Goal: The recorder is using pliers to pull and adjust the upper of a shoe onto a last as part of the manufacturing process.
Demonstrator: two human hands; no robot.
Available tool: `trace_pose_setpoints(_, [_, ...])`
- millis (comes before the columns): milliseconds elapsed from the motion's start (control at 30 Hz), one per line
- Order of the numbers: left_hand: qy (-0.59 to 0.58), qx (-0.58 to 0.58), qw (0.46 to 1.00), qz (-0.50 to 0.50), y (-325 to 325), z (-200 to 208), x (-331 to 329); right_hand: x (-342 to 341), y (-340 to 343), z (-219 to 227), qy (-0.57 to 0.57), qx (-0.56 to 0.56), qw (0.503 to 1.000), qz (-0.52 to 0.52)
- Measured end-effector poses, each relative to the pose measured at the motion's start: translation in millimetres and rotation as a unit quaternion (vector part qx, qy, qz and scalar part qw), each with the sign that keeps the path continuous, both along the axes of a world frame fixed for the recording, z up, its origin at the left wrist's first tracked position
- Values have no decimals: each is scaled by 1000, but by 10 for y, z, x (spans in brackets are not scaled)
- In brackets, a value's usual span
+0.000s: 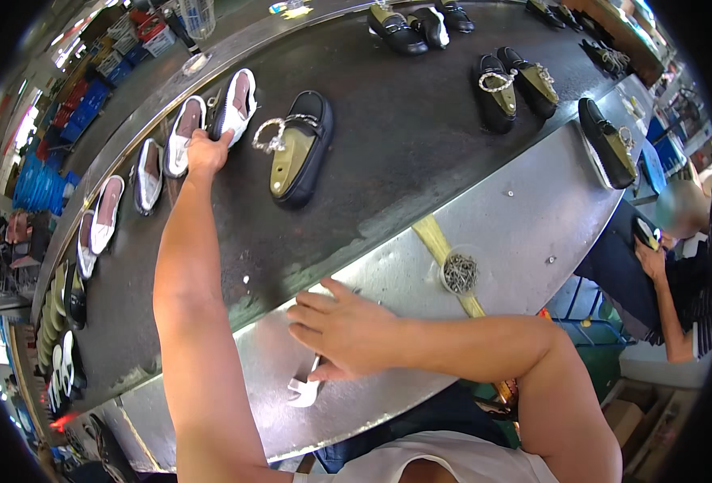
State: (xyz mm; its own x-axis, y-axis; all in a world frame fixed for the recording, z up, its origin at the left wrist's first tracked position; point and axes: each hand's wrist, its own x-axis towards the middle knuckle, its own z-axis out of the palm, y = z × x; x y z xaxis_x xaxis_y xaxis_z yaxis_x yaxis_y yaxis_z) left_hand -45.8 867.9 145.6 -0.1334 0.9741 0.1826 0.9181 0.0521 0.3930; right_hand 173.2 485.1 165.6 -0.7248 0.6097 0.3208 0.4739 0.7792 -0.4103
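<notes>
Stretched out to the far left, my left hand [207,153] is closed at the near ends of two white-and-silver shoes, a left one [181,143] and a right one [238,98]. Just right of them lies a black loafer [317,157] with an olive insole and a rope-like cord looped over it. My right hand [348,332] rests low over the metal table edge, fingers spread. Under its thumb shows the silver head of a hammer-like tool [302,392]; the palm hides the handle. A round tub of nails [460,274] stands to its right on a yellowish strap [432,237].
More shoes line the left rim of the dark worktop [404,153]. Black loafers [497,95] stand at the far right, and one black shoe [607,145] sits on the metal edge [525,217]. A seated co-worker [654,266] holds a shoe at right. Blue crates [90,105] stack far left.
</notes>
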Motion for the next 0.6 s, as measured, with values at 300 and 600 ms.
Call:
trace_pose_setpoints(300, [-705,-172,687,-32,-1938,887,-510,-16,56,93,-28,33,999,2])
trace_pose_setpoints(600, [-774,-10,624,-105,-5987,468,-1051,-136,-248,42,-27,119,989,-89])
